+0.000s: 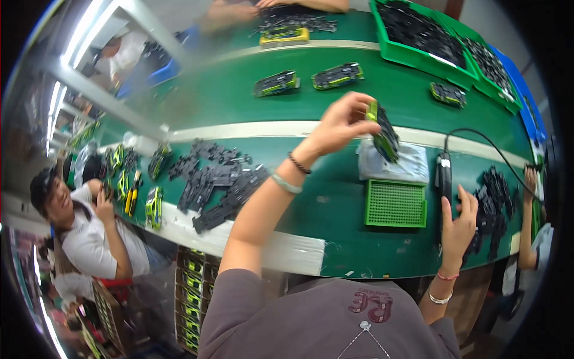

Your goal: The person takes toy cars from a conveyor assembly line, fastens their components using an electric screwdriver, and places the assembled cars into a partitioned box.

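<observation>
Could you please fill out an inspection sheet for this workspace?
Surface: green tabletop with small scraps near its front edge.
Things at hand: toy car held above a pale plastic bag; green tray just below the bag in view; black screwdriver to the right.
Clutter: loose piles of black parts, left and right.
Hands: left hand grips the toy car; right hand is open beside the screwdriver, contact unclear.
Cables: one black cable, looping from the screwdriver toward the right.
Surroundings: co-worker at left; filled green bins at upper right.
</observation>
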### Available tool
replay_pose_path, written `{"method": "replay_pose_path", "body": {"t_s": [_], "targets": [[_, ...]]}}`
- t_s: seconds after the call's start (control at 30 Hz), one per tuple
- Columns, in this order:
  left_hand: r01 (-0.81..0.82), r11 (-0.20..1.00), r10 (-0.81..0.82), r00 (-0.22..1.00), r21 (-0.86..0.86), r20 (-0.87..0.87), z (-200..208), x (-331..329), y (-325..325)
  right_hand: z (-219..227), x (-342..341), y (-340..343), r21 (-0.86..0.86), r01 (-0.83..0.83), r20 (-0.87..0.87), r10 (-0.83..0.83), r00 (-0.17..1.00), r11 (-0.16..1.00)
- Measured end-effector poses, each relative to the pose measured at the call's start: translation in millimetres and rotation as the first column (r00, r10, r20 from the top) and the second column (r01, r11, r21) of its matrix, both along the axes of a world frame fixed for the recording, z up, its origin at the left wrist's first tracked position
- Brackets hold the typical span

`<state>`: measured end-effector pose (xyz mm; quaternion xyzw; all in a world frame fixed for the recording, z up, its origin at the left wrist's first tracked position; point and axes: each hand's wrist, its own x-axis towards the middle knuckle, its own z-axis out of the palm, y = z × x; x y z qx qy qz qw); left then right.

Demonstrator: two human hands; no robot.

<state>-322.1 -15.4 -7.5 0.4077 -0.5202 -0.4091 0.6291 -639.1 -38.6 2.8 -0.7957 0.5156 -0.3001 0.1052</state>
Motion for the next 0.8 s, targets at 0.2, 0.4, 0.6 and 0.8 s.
{"method": "replay_pose_path", "body": {"t_s": [0.2,0.4,0.6,0.8], "targets": [[-0.294,0.954,0.297,0.954,-0.057,0.047,35.2,55.9,5.7,5.1,44.1,12.0,-0.133,-0.424,0.275,0.444,0.853,0.896],[-0.412,0.911,0.045,0.119,0.008,0.992,35.8,93.4,5.5,-14.8,57.9,12.7,-0.201,-0.524,0.381,0.559,0.736,0.828],[-0.405,0.911,-0.107,-0.060,0.074,0.992,4.3,72.1,-38.6,-17.1,54.3,9.9,-0.190,-0.513,0.406,0.543,0.735,0.837],[-0.133,0.960,0.275,0.248,-0.248,0.929,14.2,28.7,-108.3,-17.3,52.3,7.5,-0.211,-0.532,0.400,0.569,0.718,0.820]]}}
